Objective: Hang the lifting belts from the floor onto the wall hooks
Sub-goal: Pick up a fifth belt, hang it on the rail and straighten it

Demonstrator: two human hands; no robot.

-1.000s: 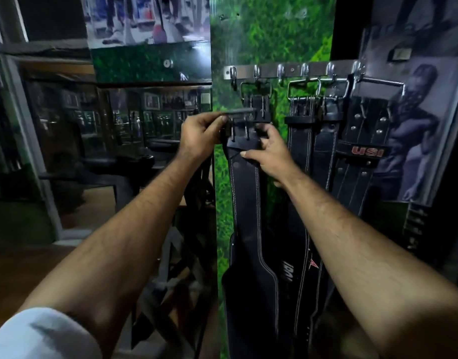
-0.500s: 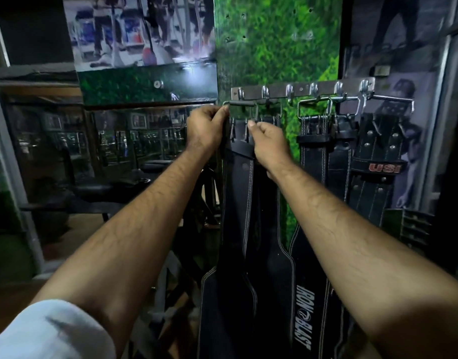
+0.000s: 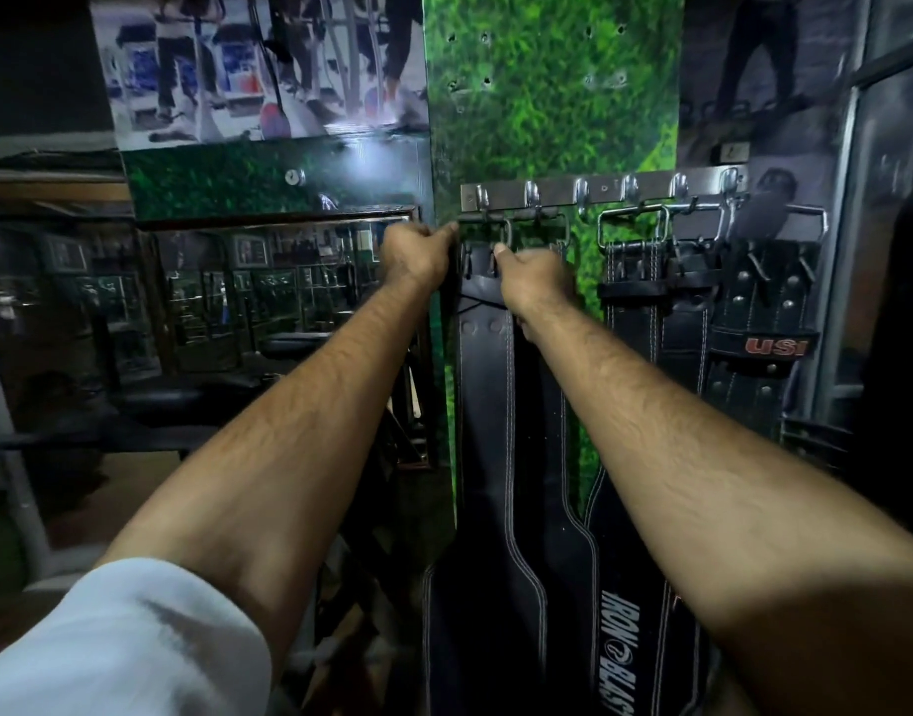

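A black leather lifting belt (image 3: pixel 484 405) with white stitching hangs down the green wall panel, its metal buckle (image 3: pixel 483 222) up at the leftmost hooks of the steel hook rail (image 3: pixel 599 191). My left hand (image 3: pixel 415 255) grips the buckle's left end. My right hand (image 3: pixel 537 281) pinches the buckle frame and the belt's top just right of it. Behind hangs a second black belt (image 3: pixel 617 658) printed "IRON BLAST". Two more black belts (image 3: pixel 651 323) hang from hooks farther right, the last one a "USI" belt (image 3: pixel 764 323).
A mirror (image 3: pixel 268 302) reflecting gym benches fills the wall to the left. A poster of a person (image 3: pixel 764 209) sits behind the right belts. A dark metal frame (image 3: pixel 852 250) stands at the far right. Wooden floor (image 3: pixel 134 488) shows at lower left.
Both hands have lifted the belt's buckle from below the rail up to the leftmost hooks. The belt now hangs straighter against the panel.
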